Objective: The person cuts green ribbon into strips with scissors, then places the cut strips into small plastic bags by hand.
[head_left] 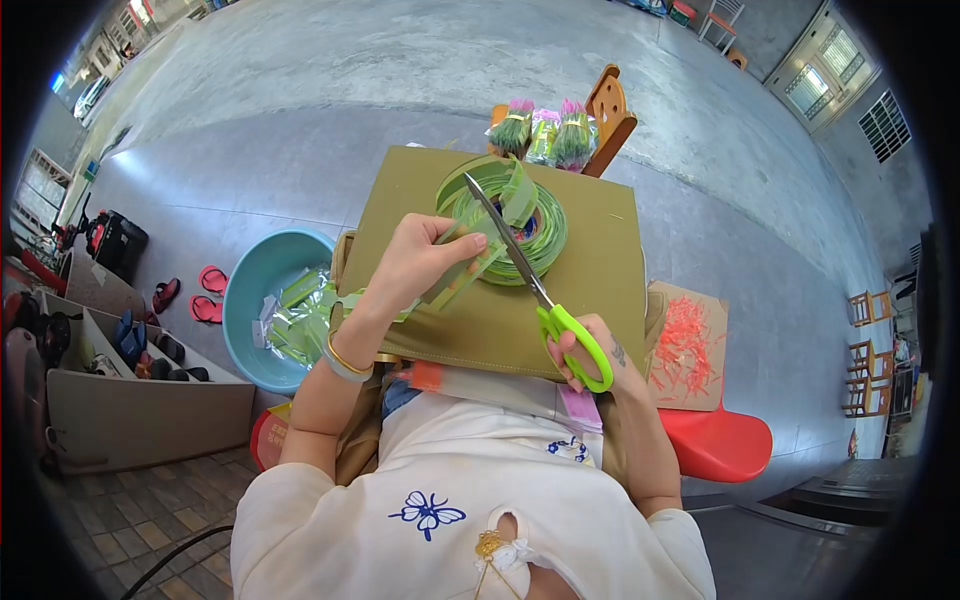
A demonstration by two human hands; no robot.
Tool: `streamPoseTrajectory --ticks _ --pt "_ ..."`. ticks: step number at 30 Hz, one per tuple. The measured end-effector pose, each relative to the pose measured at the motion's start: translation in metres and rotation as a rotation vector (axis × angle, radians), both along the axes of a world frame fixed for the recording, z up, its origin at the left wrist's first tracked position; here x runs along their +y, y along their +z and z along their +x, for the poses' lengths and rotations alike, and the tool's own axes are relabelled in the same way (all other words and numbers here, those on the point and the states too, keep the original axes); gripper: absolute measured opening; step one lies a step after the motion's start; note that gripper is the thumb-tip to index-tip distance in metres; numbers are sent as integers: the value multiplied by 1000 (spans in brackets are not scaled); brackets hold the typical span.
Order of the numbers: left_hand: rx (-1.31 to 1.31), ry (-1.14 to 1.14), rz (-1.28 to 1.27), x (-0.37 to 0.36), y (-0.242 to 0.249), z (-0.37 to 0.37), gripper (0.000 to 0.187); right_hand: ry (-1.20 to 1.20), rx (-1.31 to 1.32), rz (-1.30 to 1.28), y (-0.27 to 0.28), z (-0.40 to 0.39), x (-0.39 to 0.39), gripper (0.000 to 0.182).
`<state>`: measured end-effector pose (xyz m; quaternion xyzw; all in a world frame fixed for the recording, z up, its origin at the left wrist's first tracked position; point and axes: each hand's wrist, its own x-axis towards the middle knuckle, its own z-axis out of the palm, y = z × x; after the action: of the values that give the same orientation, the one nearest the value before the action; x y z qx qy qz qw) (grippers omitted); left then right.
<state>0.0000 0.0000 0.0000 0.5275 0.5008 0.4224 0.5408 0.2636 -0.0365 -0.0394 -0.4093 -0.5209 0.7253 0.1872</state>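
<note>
Pinching a loose length of green ribbon (519, 190), the left hand (425, 258) was closed, with thumb and fingertips together on the material above the left half of the olive tabletop (600, 260). The right hand (620, 365) was clamped around the green handles of the scissors (519, 262), fingers through the loops. The blades pointed away from the person, their tips at the looped ribbon; they appeared together or nearly so, though any slight gap could not be confirmed.

The ribbon roll (548, 250) lay on the tabletop, partly beneath the blades, with loose loops over its left side. The step in hand was judged to be positioning the ribbon beside the scissors; no cut was seen in progress. From that position, a clean cut would have called for parted blades, one layer held taut between them, and the left fingertips clear of the edges. Slack loops were judged liable to be caught.

To the left stood a blue basin (245, 270) containing green strips in clear wrapping. To the right, orange-red shreds (685, 345) lay on cardboard (715, 330) above a red seat (725, 440).
</note>
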Motion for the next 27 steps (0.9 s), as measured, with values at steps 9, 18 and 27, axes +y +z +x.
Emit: streamPoseTrajectory --ticks 9,18,27 --pt "168 -48 42 0 21 -33 21 -619 -696 748 0 17 27 23" --pt "-103 -37 464 -43 132 -131 21 -526 -1115 1114 -56 68 33 30" --pt "407 -355 337 -6 160 39 23 -373 363 866 154 -42 29 20"
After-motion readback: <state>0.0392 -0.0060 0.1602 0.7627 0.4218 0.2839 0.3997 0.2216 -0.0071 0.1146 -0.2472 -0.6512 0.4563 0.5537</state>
